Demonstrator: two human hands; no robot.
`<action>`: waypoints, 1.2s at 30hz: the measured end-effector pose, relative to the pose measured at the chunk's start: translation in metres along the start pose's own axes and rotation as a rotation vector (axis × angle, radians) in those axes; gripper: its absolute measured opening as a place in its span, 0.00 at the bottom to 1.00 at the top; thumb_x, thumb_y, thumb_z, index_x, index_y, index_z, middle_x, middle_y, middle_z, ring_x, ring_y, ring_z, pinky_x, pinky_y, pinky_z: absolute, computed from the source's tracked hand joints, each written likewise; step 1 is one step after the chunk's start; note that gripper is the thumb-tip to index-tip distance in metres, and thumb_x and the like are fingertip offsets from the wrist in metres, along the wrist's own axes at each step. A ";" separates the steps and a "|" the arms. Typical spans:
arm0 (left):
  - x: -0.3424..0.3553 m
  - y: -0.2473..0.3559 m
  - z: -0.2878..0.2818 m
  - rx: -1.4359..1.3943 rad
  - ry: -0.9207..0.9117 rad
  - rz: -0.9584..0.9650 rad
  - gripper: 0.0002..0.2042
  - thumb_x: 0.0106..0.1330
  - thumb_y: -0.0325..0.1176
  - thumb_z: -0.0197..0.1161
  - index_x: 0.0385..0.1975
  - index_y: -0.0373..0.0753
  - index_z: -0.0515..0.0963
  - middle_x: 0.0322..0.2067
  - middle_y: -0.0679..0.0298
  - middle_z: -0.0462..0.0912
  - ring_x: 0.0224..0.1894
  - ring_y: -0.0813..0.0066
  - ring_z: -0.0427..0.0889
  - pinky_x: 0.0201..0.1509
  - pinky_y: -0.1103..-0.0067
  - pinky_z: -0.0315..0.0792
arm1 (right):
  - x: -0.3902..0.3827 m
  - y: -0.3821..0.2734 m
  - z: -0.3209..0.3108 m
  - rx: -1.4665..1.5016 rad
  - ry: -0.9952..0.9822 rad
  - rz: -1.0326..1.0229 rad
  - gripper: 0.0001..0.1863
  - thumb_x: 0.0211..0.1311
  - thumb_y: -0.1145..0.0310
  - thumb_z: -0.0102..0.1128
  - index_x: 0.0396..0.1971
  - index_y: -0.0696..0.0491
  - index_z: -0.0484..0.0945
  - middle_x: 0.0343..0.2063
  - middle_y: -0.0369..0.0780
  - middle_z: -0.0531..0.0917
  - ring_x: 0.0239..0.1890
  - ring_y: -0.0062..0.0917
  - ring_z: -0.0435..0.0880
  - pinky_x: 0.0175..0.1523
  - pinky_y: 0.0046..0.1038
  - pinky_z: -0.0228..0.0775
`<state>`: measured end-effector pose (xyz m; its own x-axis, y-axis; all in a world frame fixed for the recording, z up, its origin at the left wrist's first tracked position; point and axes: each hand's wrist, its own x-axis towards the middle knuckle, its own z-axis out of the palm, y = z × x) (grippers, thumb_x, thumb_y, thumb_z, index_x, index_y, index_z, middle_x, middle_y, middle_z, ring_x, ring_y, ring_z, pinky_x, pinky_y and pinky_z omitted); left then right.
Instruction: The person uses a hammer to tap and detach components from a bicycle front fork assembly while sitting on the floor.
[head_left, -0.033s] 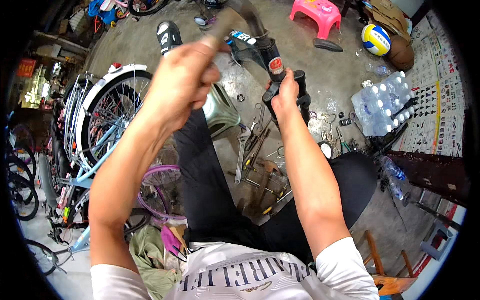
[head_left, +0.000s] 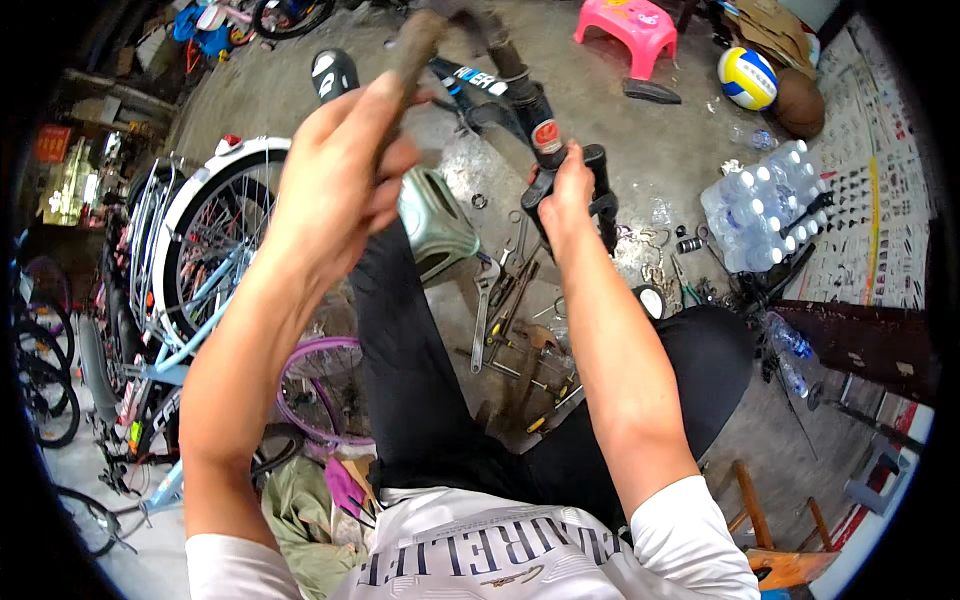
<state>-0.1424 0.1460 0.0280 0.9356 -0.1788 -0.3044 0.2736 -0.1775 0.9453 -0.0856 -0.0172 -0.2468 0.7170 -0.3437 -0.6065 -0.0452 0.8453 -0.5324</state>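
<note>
Bicycle frame [head_left: 537, 110], black, white-and-blue lettering [head_left: 480, 78], round red badge [head_left: 546, 136]

Black fork [head_left: 598, 168] — red badge [head_left: 546, 136], pink stool [head_left: 632, 36]

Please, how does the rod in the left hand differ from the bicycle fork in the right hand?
Colour: the rod is brownish, while the bicycle fork is black.
Shape: the rod looks like one narrow bar; the bicycle fork has two thick legs.
Sharpness: the rod is blurred, the bicycle fork clearer.
Both are gripped: the rod by the left hand, the bicycle fork by the right hand.
</note>
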 end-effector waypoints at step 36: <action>-0.056 -0.104 -0.006 0.259 -0.421 -0.679 0.21 0.74 0.49 0.55 0.34 0.34 0.79 0.18 0.68 0.71 0.13 0.83 0.66 0.13 0.81 0.61 | 0.001 0.013 0.005 -0.087 -0.077 0.005 0.18 0.71 0.55 0.52 0.36 0.57 0.74 0.20 0.42 0.78 0.18 0.30 0.78 0.21 0.33 0.71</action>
<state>-0.2222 0.1807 -0.0526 0.4107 -0.2905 -0.8643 0.6393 -0.5841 0.5001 -0.0817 -0.0050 -0.2515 0.7679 -0.3045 -0.5635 -0.1062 0.8071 -0.5808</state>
